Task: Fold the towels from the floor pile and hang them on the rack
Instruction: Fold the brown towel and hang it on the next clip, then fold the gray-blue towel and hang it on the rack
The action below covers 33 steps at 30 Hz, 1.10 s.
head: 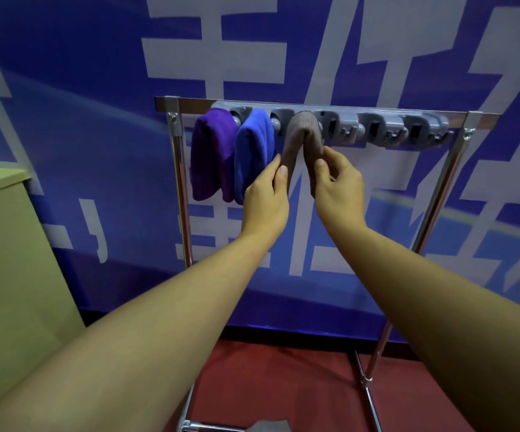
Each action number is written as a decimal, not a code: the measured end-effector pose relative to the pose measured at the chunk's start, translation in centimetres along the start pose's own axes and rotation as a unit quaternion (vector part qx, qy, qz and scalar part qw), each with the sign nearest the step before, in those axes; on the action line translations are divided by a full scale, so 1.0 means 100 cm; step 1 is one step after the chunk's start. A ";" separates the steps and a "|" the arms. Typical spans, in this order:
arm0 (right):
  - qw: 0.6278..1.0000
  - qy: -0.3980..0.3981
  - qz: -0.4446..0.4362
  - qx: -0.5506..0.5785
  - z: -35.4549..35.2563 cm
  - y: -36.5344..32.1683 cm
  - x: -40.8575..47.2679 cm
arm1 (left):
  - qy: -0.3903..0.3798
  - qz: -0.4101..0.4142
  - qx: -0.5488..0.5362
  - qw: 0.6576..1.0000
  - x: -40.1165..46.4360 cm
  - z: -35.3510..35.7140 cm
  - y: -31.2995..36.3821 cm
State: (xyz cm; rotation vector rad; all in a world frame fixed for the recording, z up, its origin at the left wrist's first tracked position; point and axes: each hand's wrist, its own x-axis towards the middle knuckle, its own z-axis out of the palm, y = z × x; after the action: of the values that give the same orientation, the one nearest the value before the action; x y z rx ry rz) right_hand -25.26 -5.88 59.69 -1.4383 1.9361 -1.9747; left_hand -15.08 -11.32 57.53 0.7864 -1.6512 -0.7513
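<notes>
chrome garment rack (pixel 180 169) stands mid-frame against a blue banner wall (pixel 81 73); grey plastic hook strip (pixel 377 123) runs along its top bar. three towels hang folded over holders at the strip's left end: purple towel (pixel 211 157) leftmost, blue towel (pixel 252 151) just beside it, grey-beige towel (pixel 302 135) third, at centre frame. holders to the right of it carry nothing.

left hand (pixel 268 194) pinches the left hanging half of the grey-beige towel between thumb and fingers. right hand (pixel 336 185) pinches the right half, fingers curled round its edge. both forearms reach up from the bottom of the frame, covering part of the rack's lower section.

tan cabinet (pixel 12 244) at left edge. red floor (pixel 283 375) below. a scrap of grey cloth (pixel 268 427) at bottom edge, cut off.

banner bears large white characters, cropped and not readable as whole words.
</notes>
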 end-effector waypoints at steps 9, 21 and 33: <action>0.998 -0.022 0.061 -0.018 -0.011 0.034 -0.090 | -0.089 -0.079 -0.015 0.993 -0.093 -0.022 -0.039; 0.942 -0.191 0.233 -0.146 0.006 0.209 -0.328 | -0.172 -0.286 0.039 0.942 -0.307 -0.046 -0.227; 0.860 -0.277 0.375 -0.206 0.029 0.341 -0.439 | -0.207 -0.410 0.058 0.886 -0.394 -0.033 -0.355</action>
State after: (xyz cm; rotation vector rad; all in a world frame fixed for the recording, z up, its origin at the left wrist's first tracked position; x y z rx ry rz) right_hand -17.35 9.89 6.95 -0.8974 2.1874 -0.7465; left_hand -0.94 -0.07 7.55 1.5353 -1.7225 -1.5003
